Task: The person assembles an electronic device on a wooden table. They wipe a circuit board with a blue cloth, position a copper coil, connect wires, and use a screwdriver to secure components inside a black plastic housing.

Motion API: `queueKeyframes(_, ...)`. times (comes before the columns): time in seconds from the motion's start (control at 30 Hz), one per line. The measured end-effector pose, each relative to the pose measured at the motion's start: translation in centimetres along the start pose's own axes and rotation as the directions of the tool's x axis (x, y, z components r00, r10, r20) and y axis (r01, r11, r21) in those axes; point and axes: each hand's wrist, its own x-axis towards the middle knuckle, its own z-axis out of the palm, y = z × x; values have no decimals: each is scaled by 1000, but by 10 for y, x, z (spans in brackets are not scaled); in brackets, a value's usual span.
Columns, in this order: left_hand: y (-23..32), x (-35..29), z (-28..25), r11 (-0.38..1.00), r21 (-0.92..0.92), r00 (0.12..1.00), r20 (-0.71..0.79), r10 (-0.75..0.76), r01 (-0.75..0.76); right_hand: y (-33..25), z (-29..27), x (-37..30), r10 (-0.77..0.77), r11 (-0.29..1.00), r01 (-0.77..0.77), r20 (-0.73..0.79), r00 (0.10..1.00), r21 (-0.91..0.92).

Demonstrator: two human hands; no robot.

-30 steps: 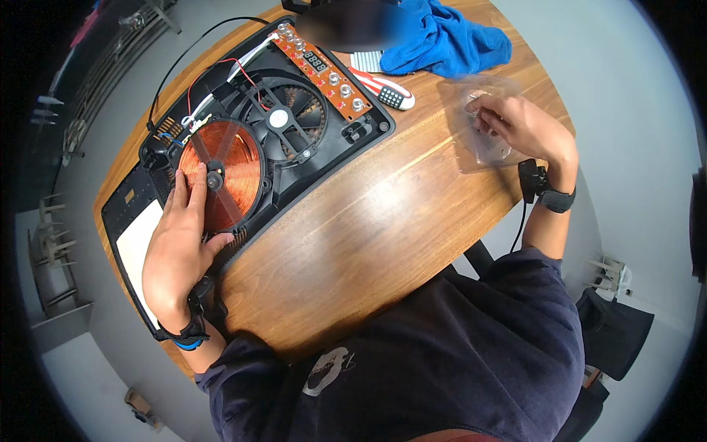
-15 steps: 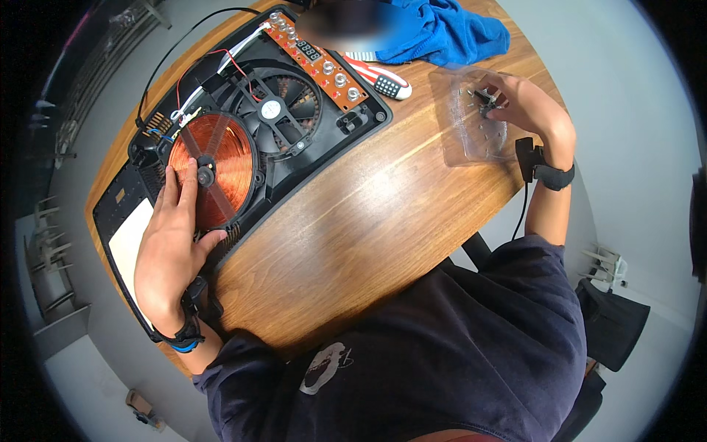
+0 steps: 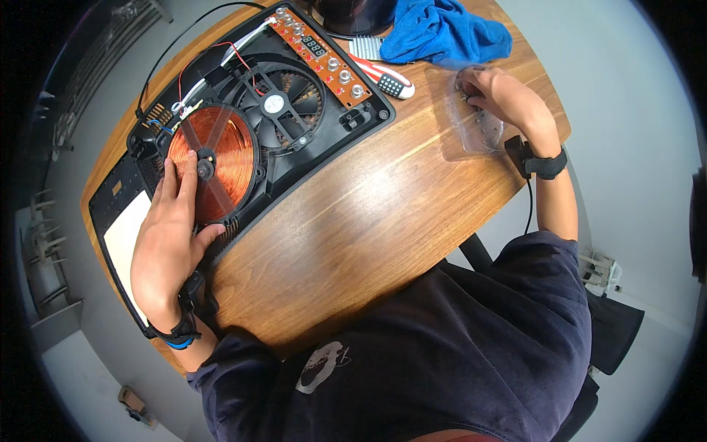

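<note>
An opened black induction cooker base [image 3: 309, 173] lies on the wooden table [image 3: 368, 221], showing a copper coil [image 3: 217, 158], a black fan [image 3: 276, 103] and an orange control board [image 3: 320, 51]. My left hand [image 3: 169, 243] rests flat on the coil's lower left edge, fingers spread and holding nothing. My right hand [image 3: 504, 96] is curled over a clear plastic tray [image 3: 471, 136] at the table's right edge, fingertips pinched on something small inside it; what it grips is too small to make out.
A blue cloth [image 3: 442, 33] lies at the far edge beside a red-and-white screwdriver handle [image 3: 383, 77] and a finned metal piece [image 3: 366, 48]. The cooker's glass top panel [image 3: 121, 236] lies at the left. A black cable [image 3: 166, 51] loops behind the base.
My right hand stayed over the clear tray and its fingers dipped into it. My left hand kept resting on the coil. The view shifted slightly.
</note>
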Motion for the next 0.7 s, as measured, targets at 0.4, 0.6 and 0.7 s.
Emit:
queueKeyframes(0.4,1,1,2,1000,7,1000,1,-19,19,11,-26,-19,140,982,-158,166,976,99)
queueKeyframes(0.6,-1,0,2,1000,6,1000,0,-8,8,0,-19,-7,126,985,-148,207,970,93)
queueKeyframes(0.7,-1,-1,3,1000,11,1000,-5,-13,13,5,-20,-2,124,981,-156,248,961,113)
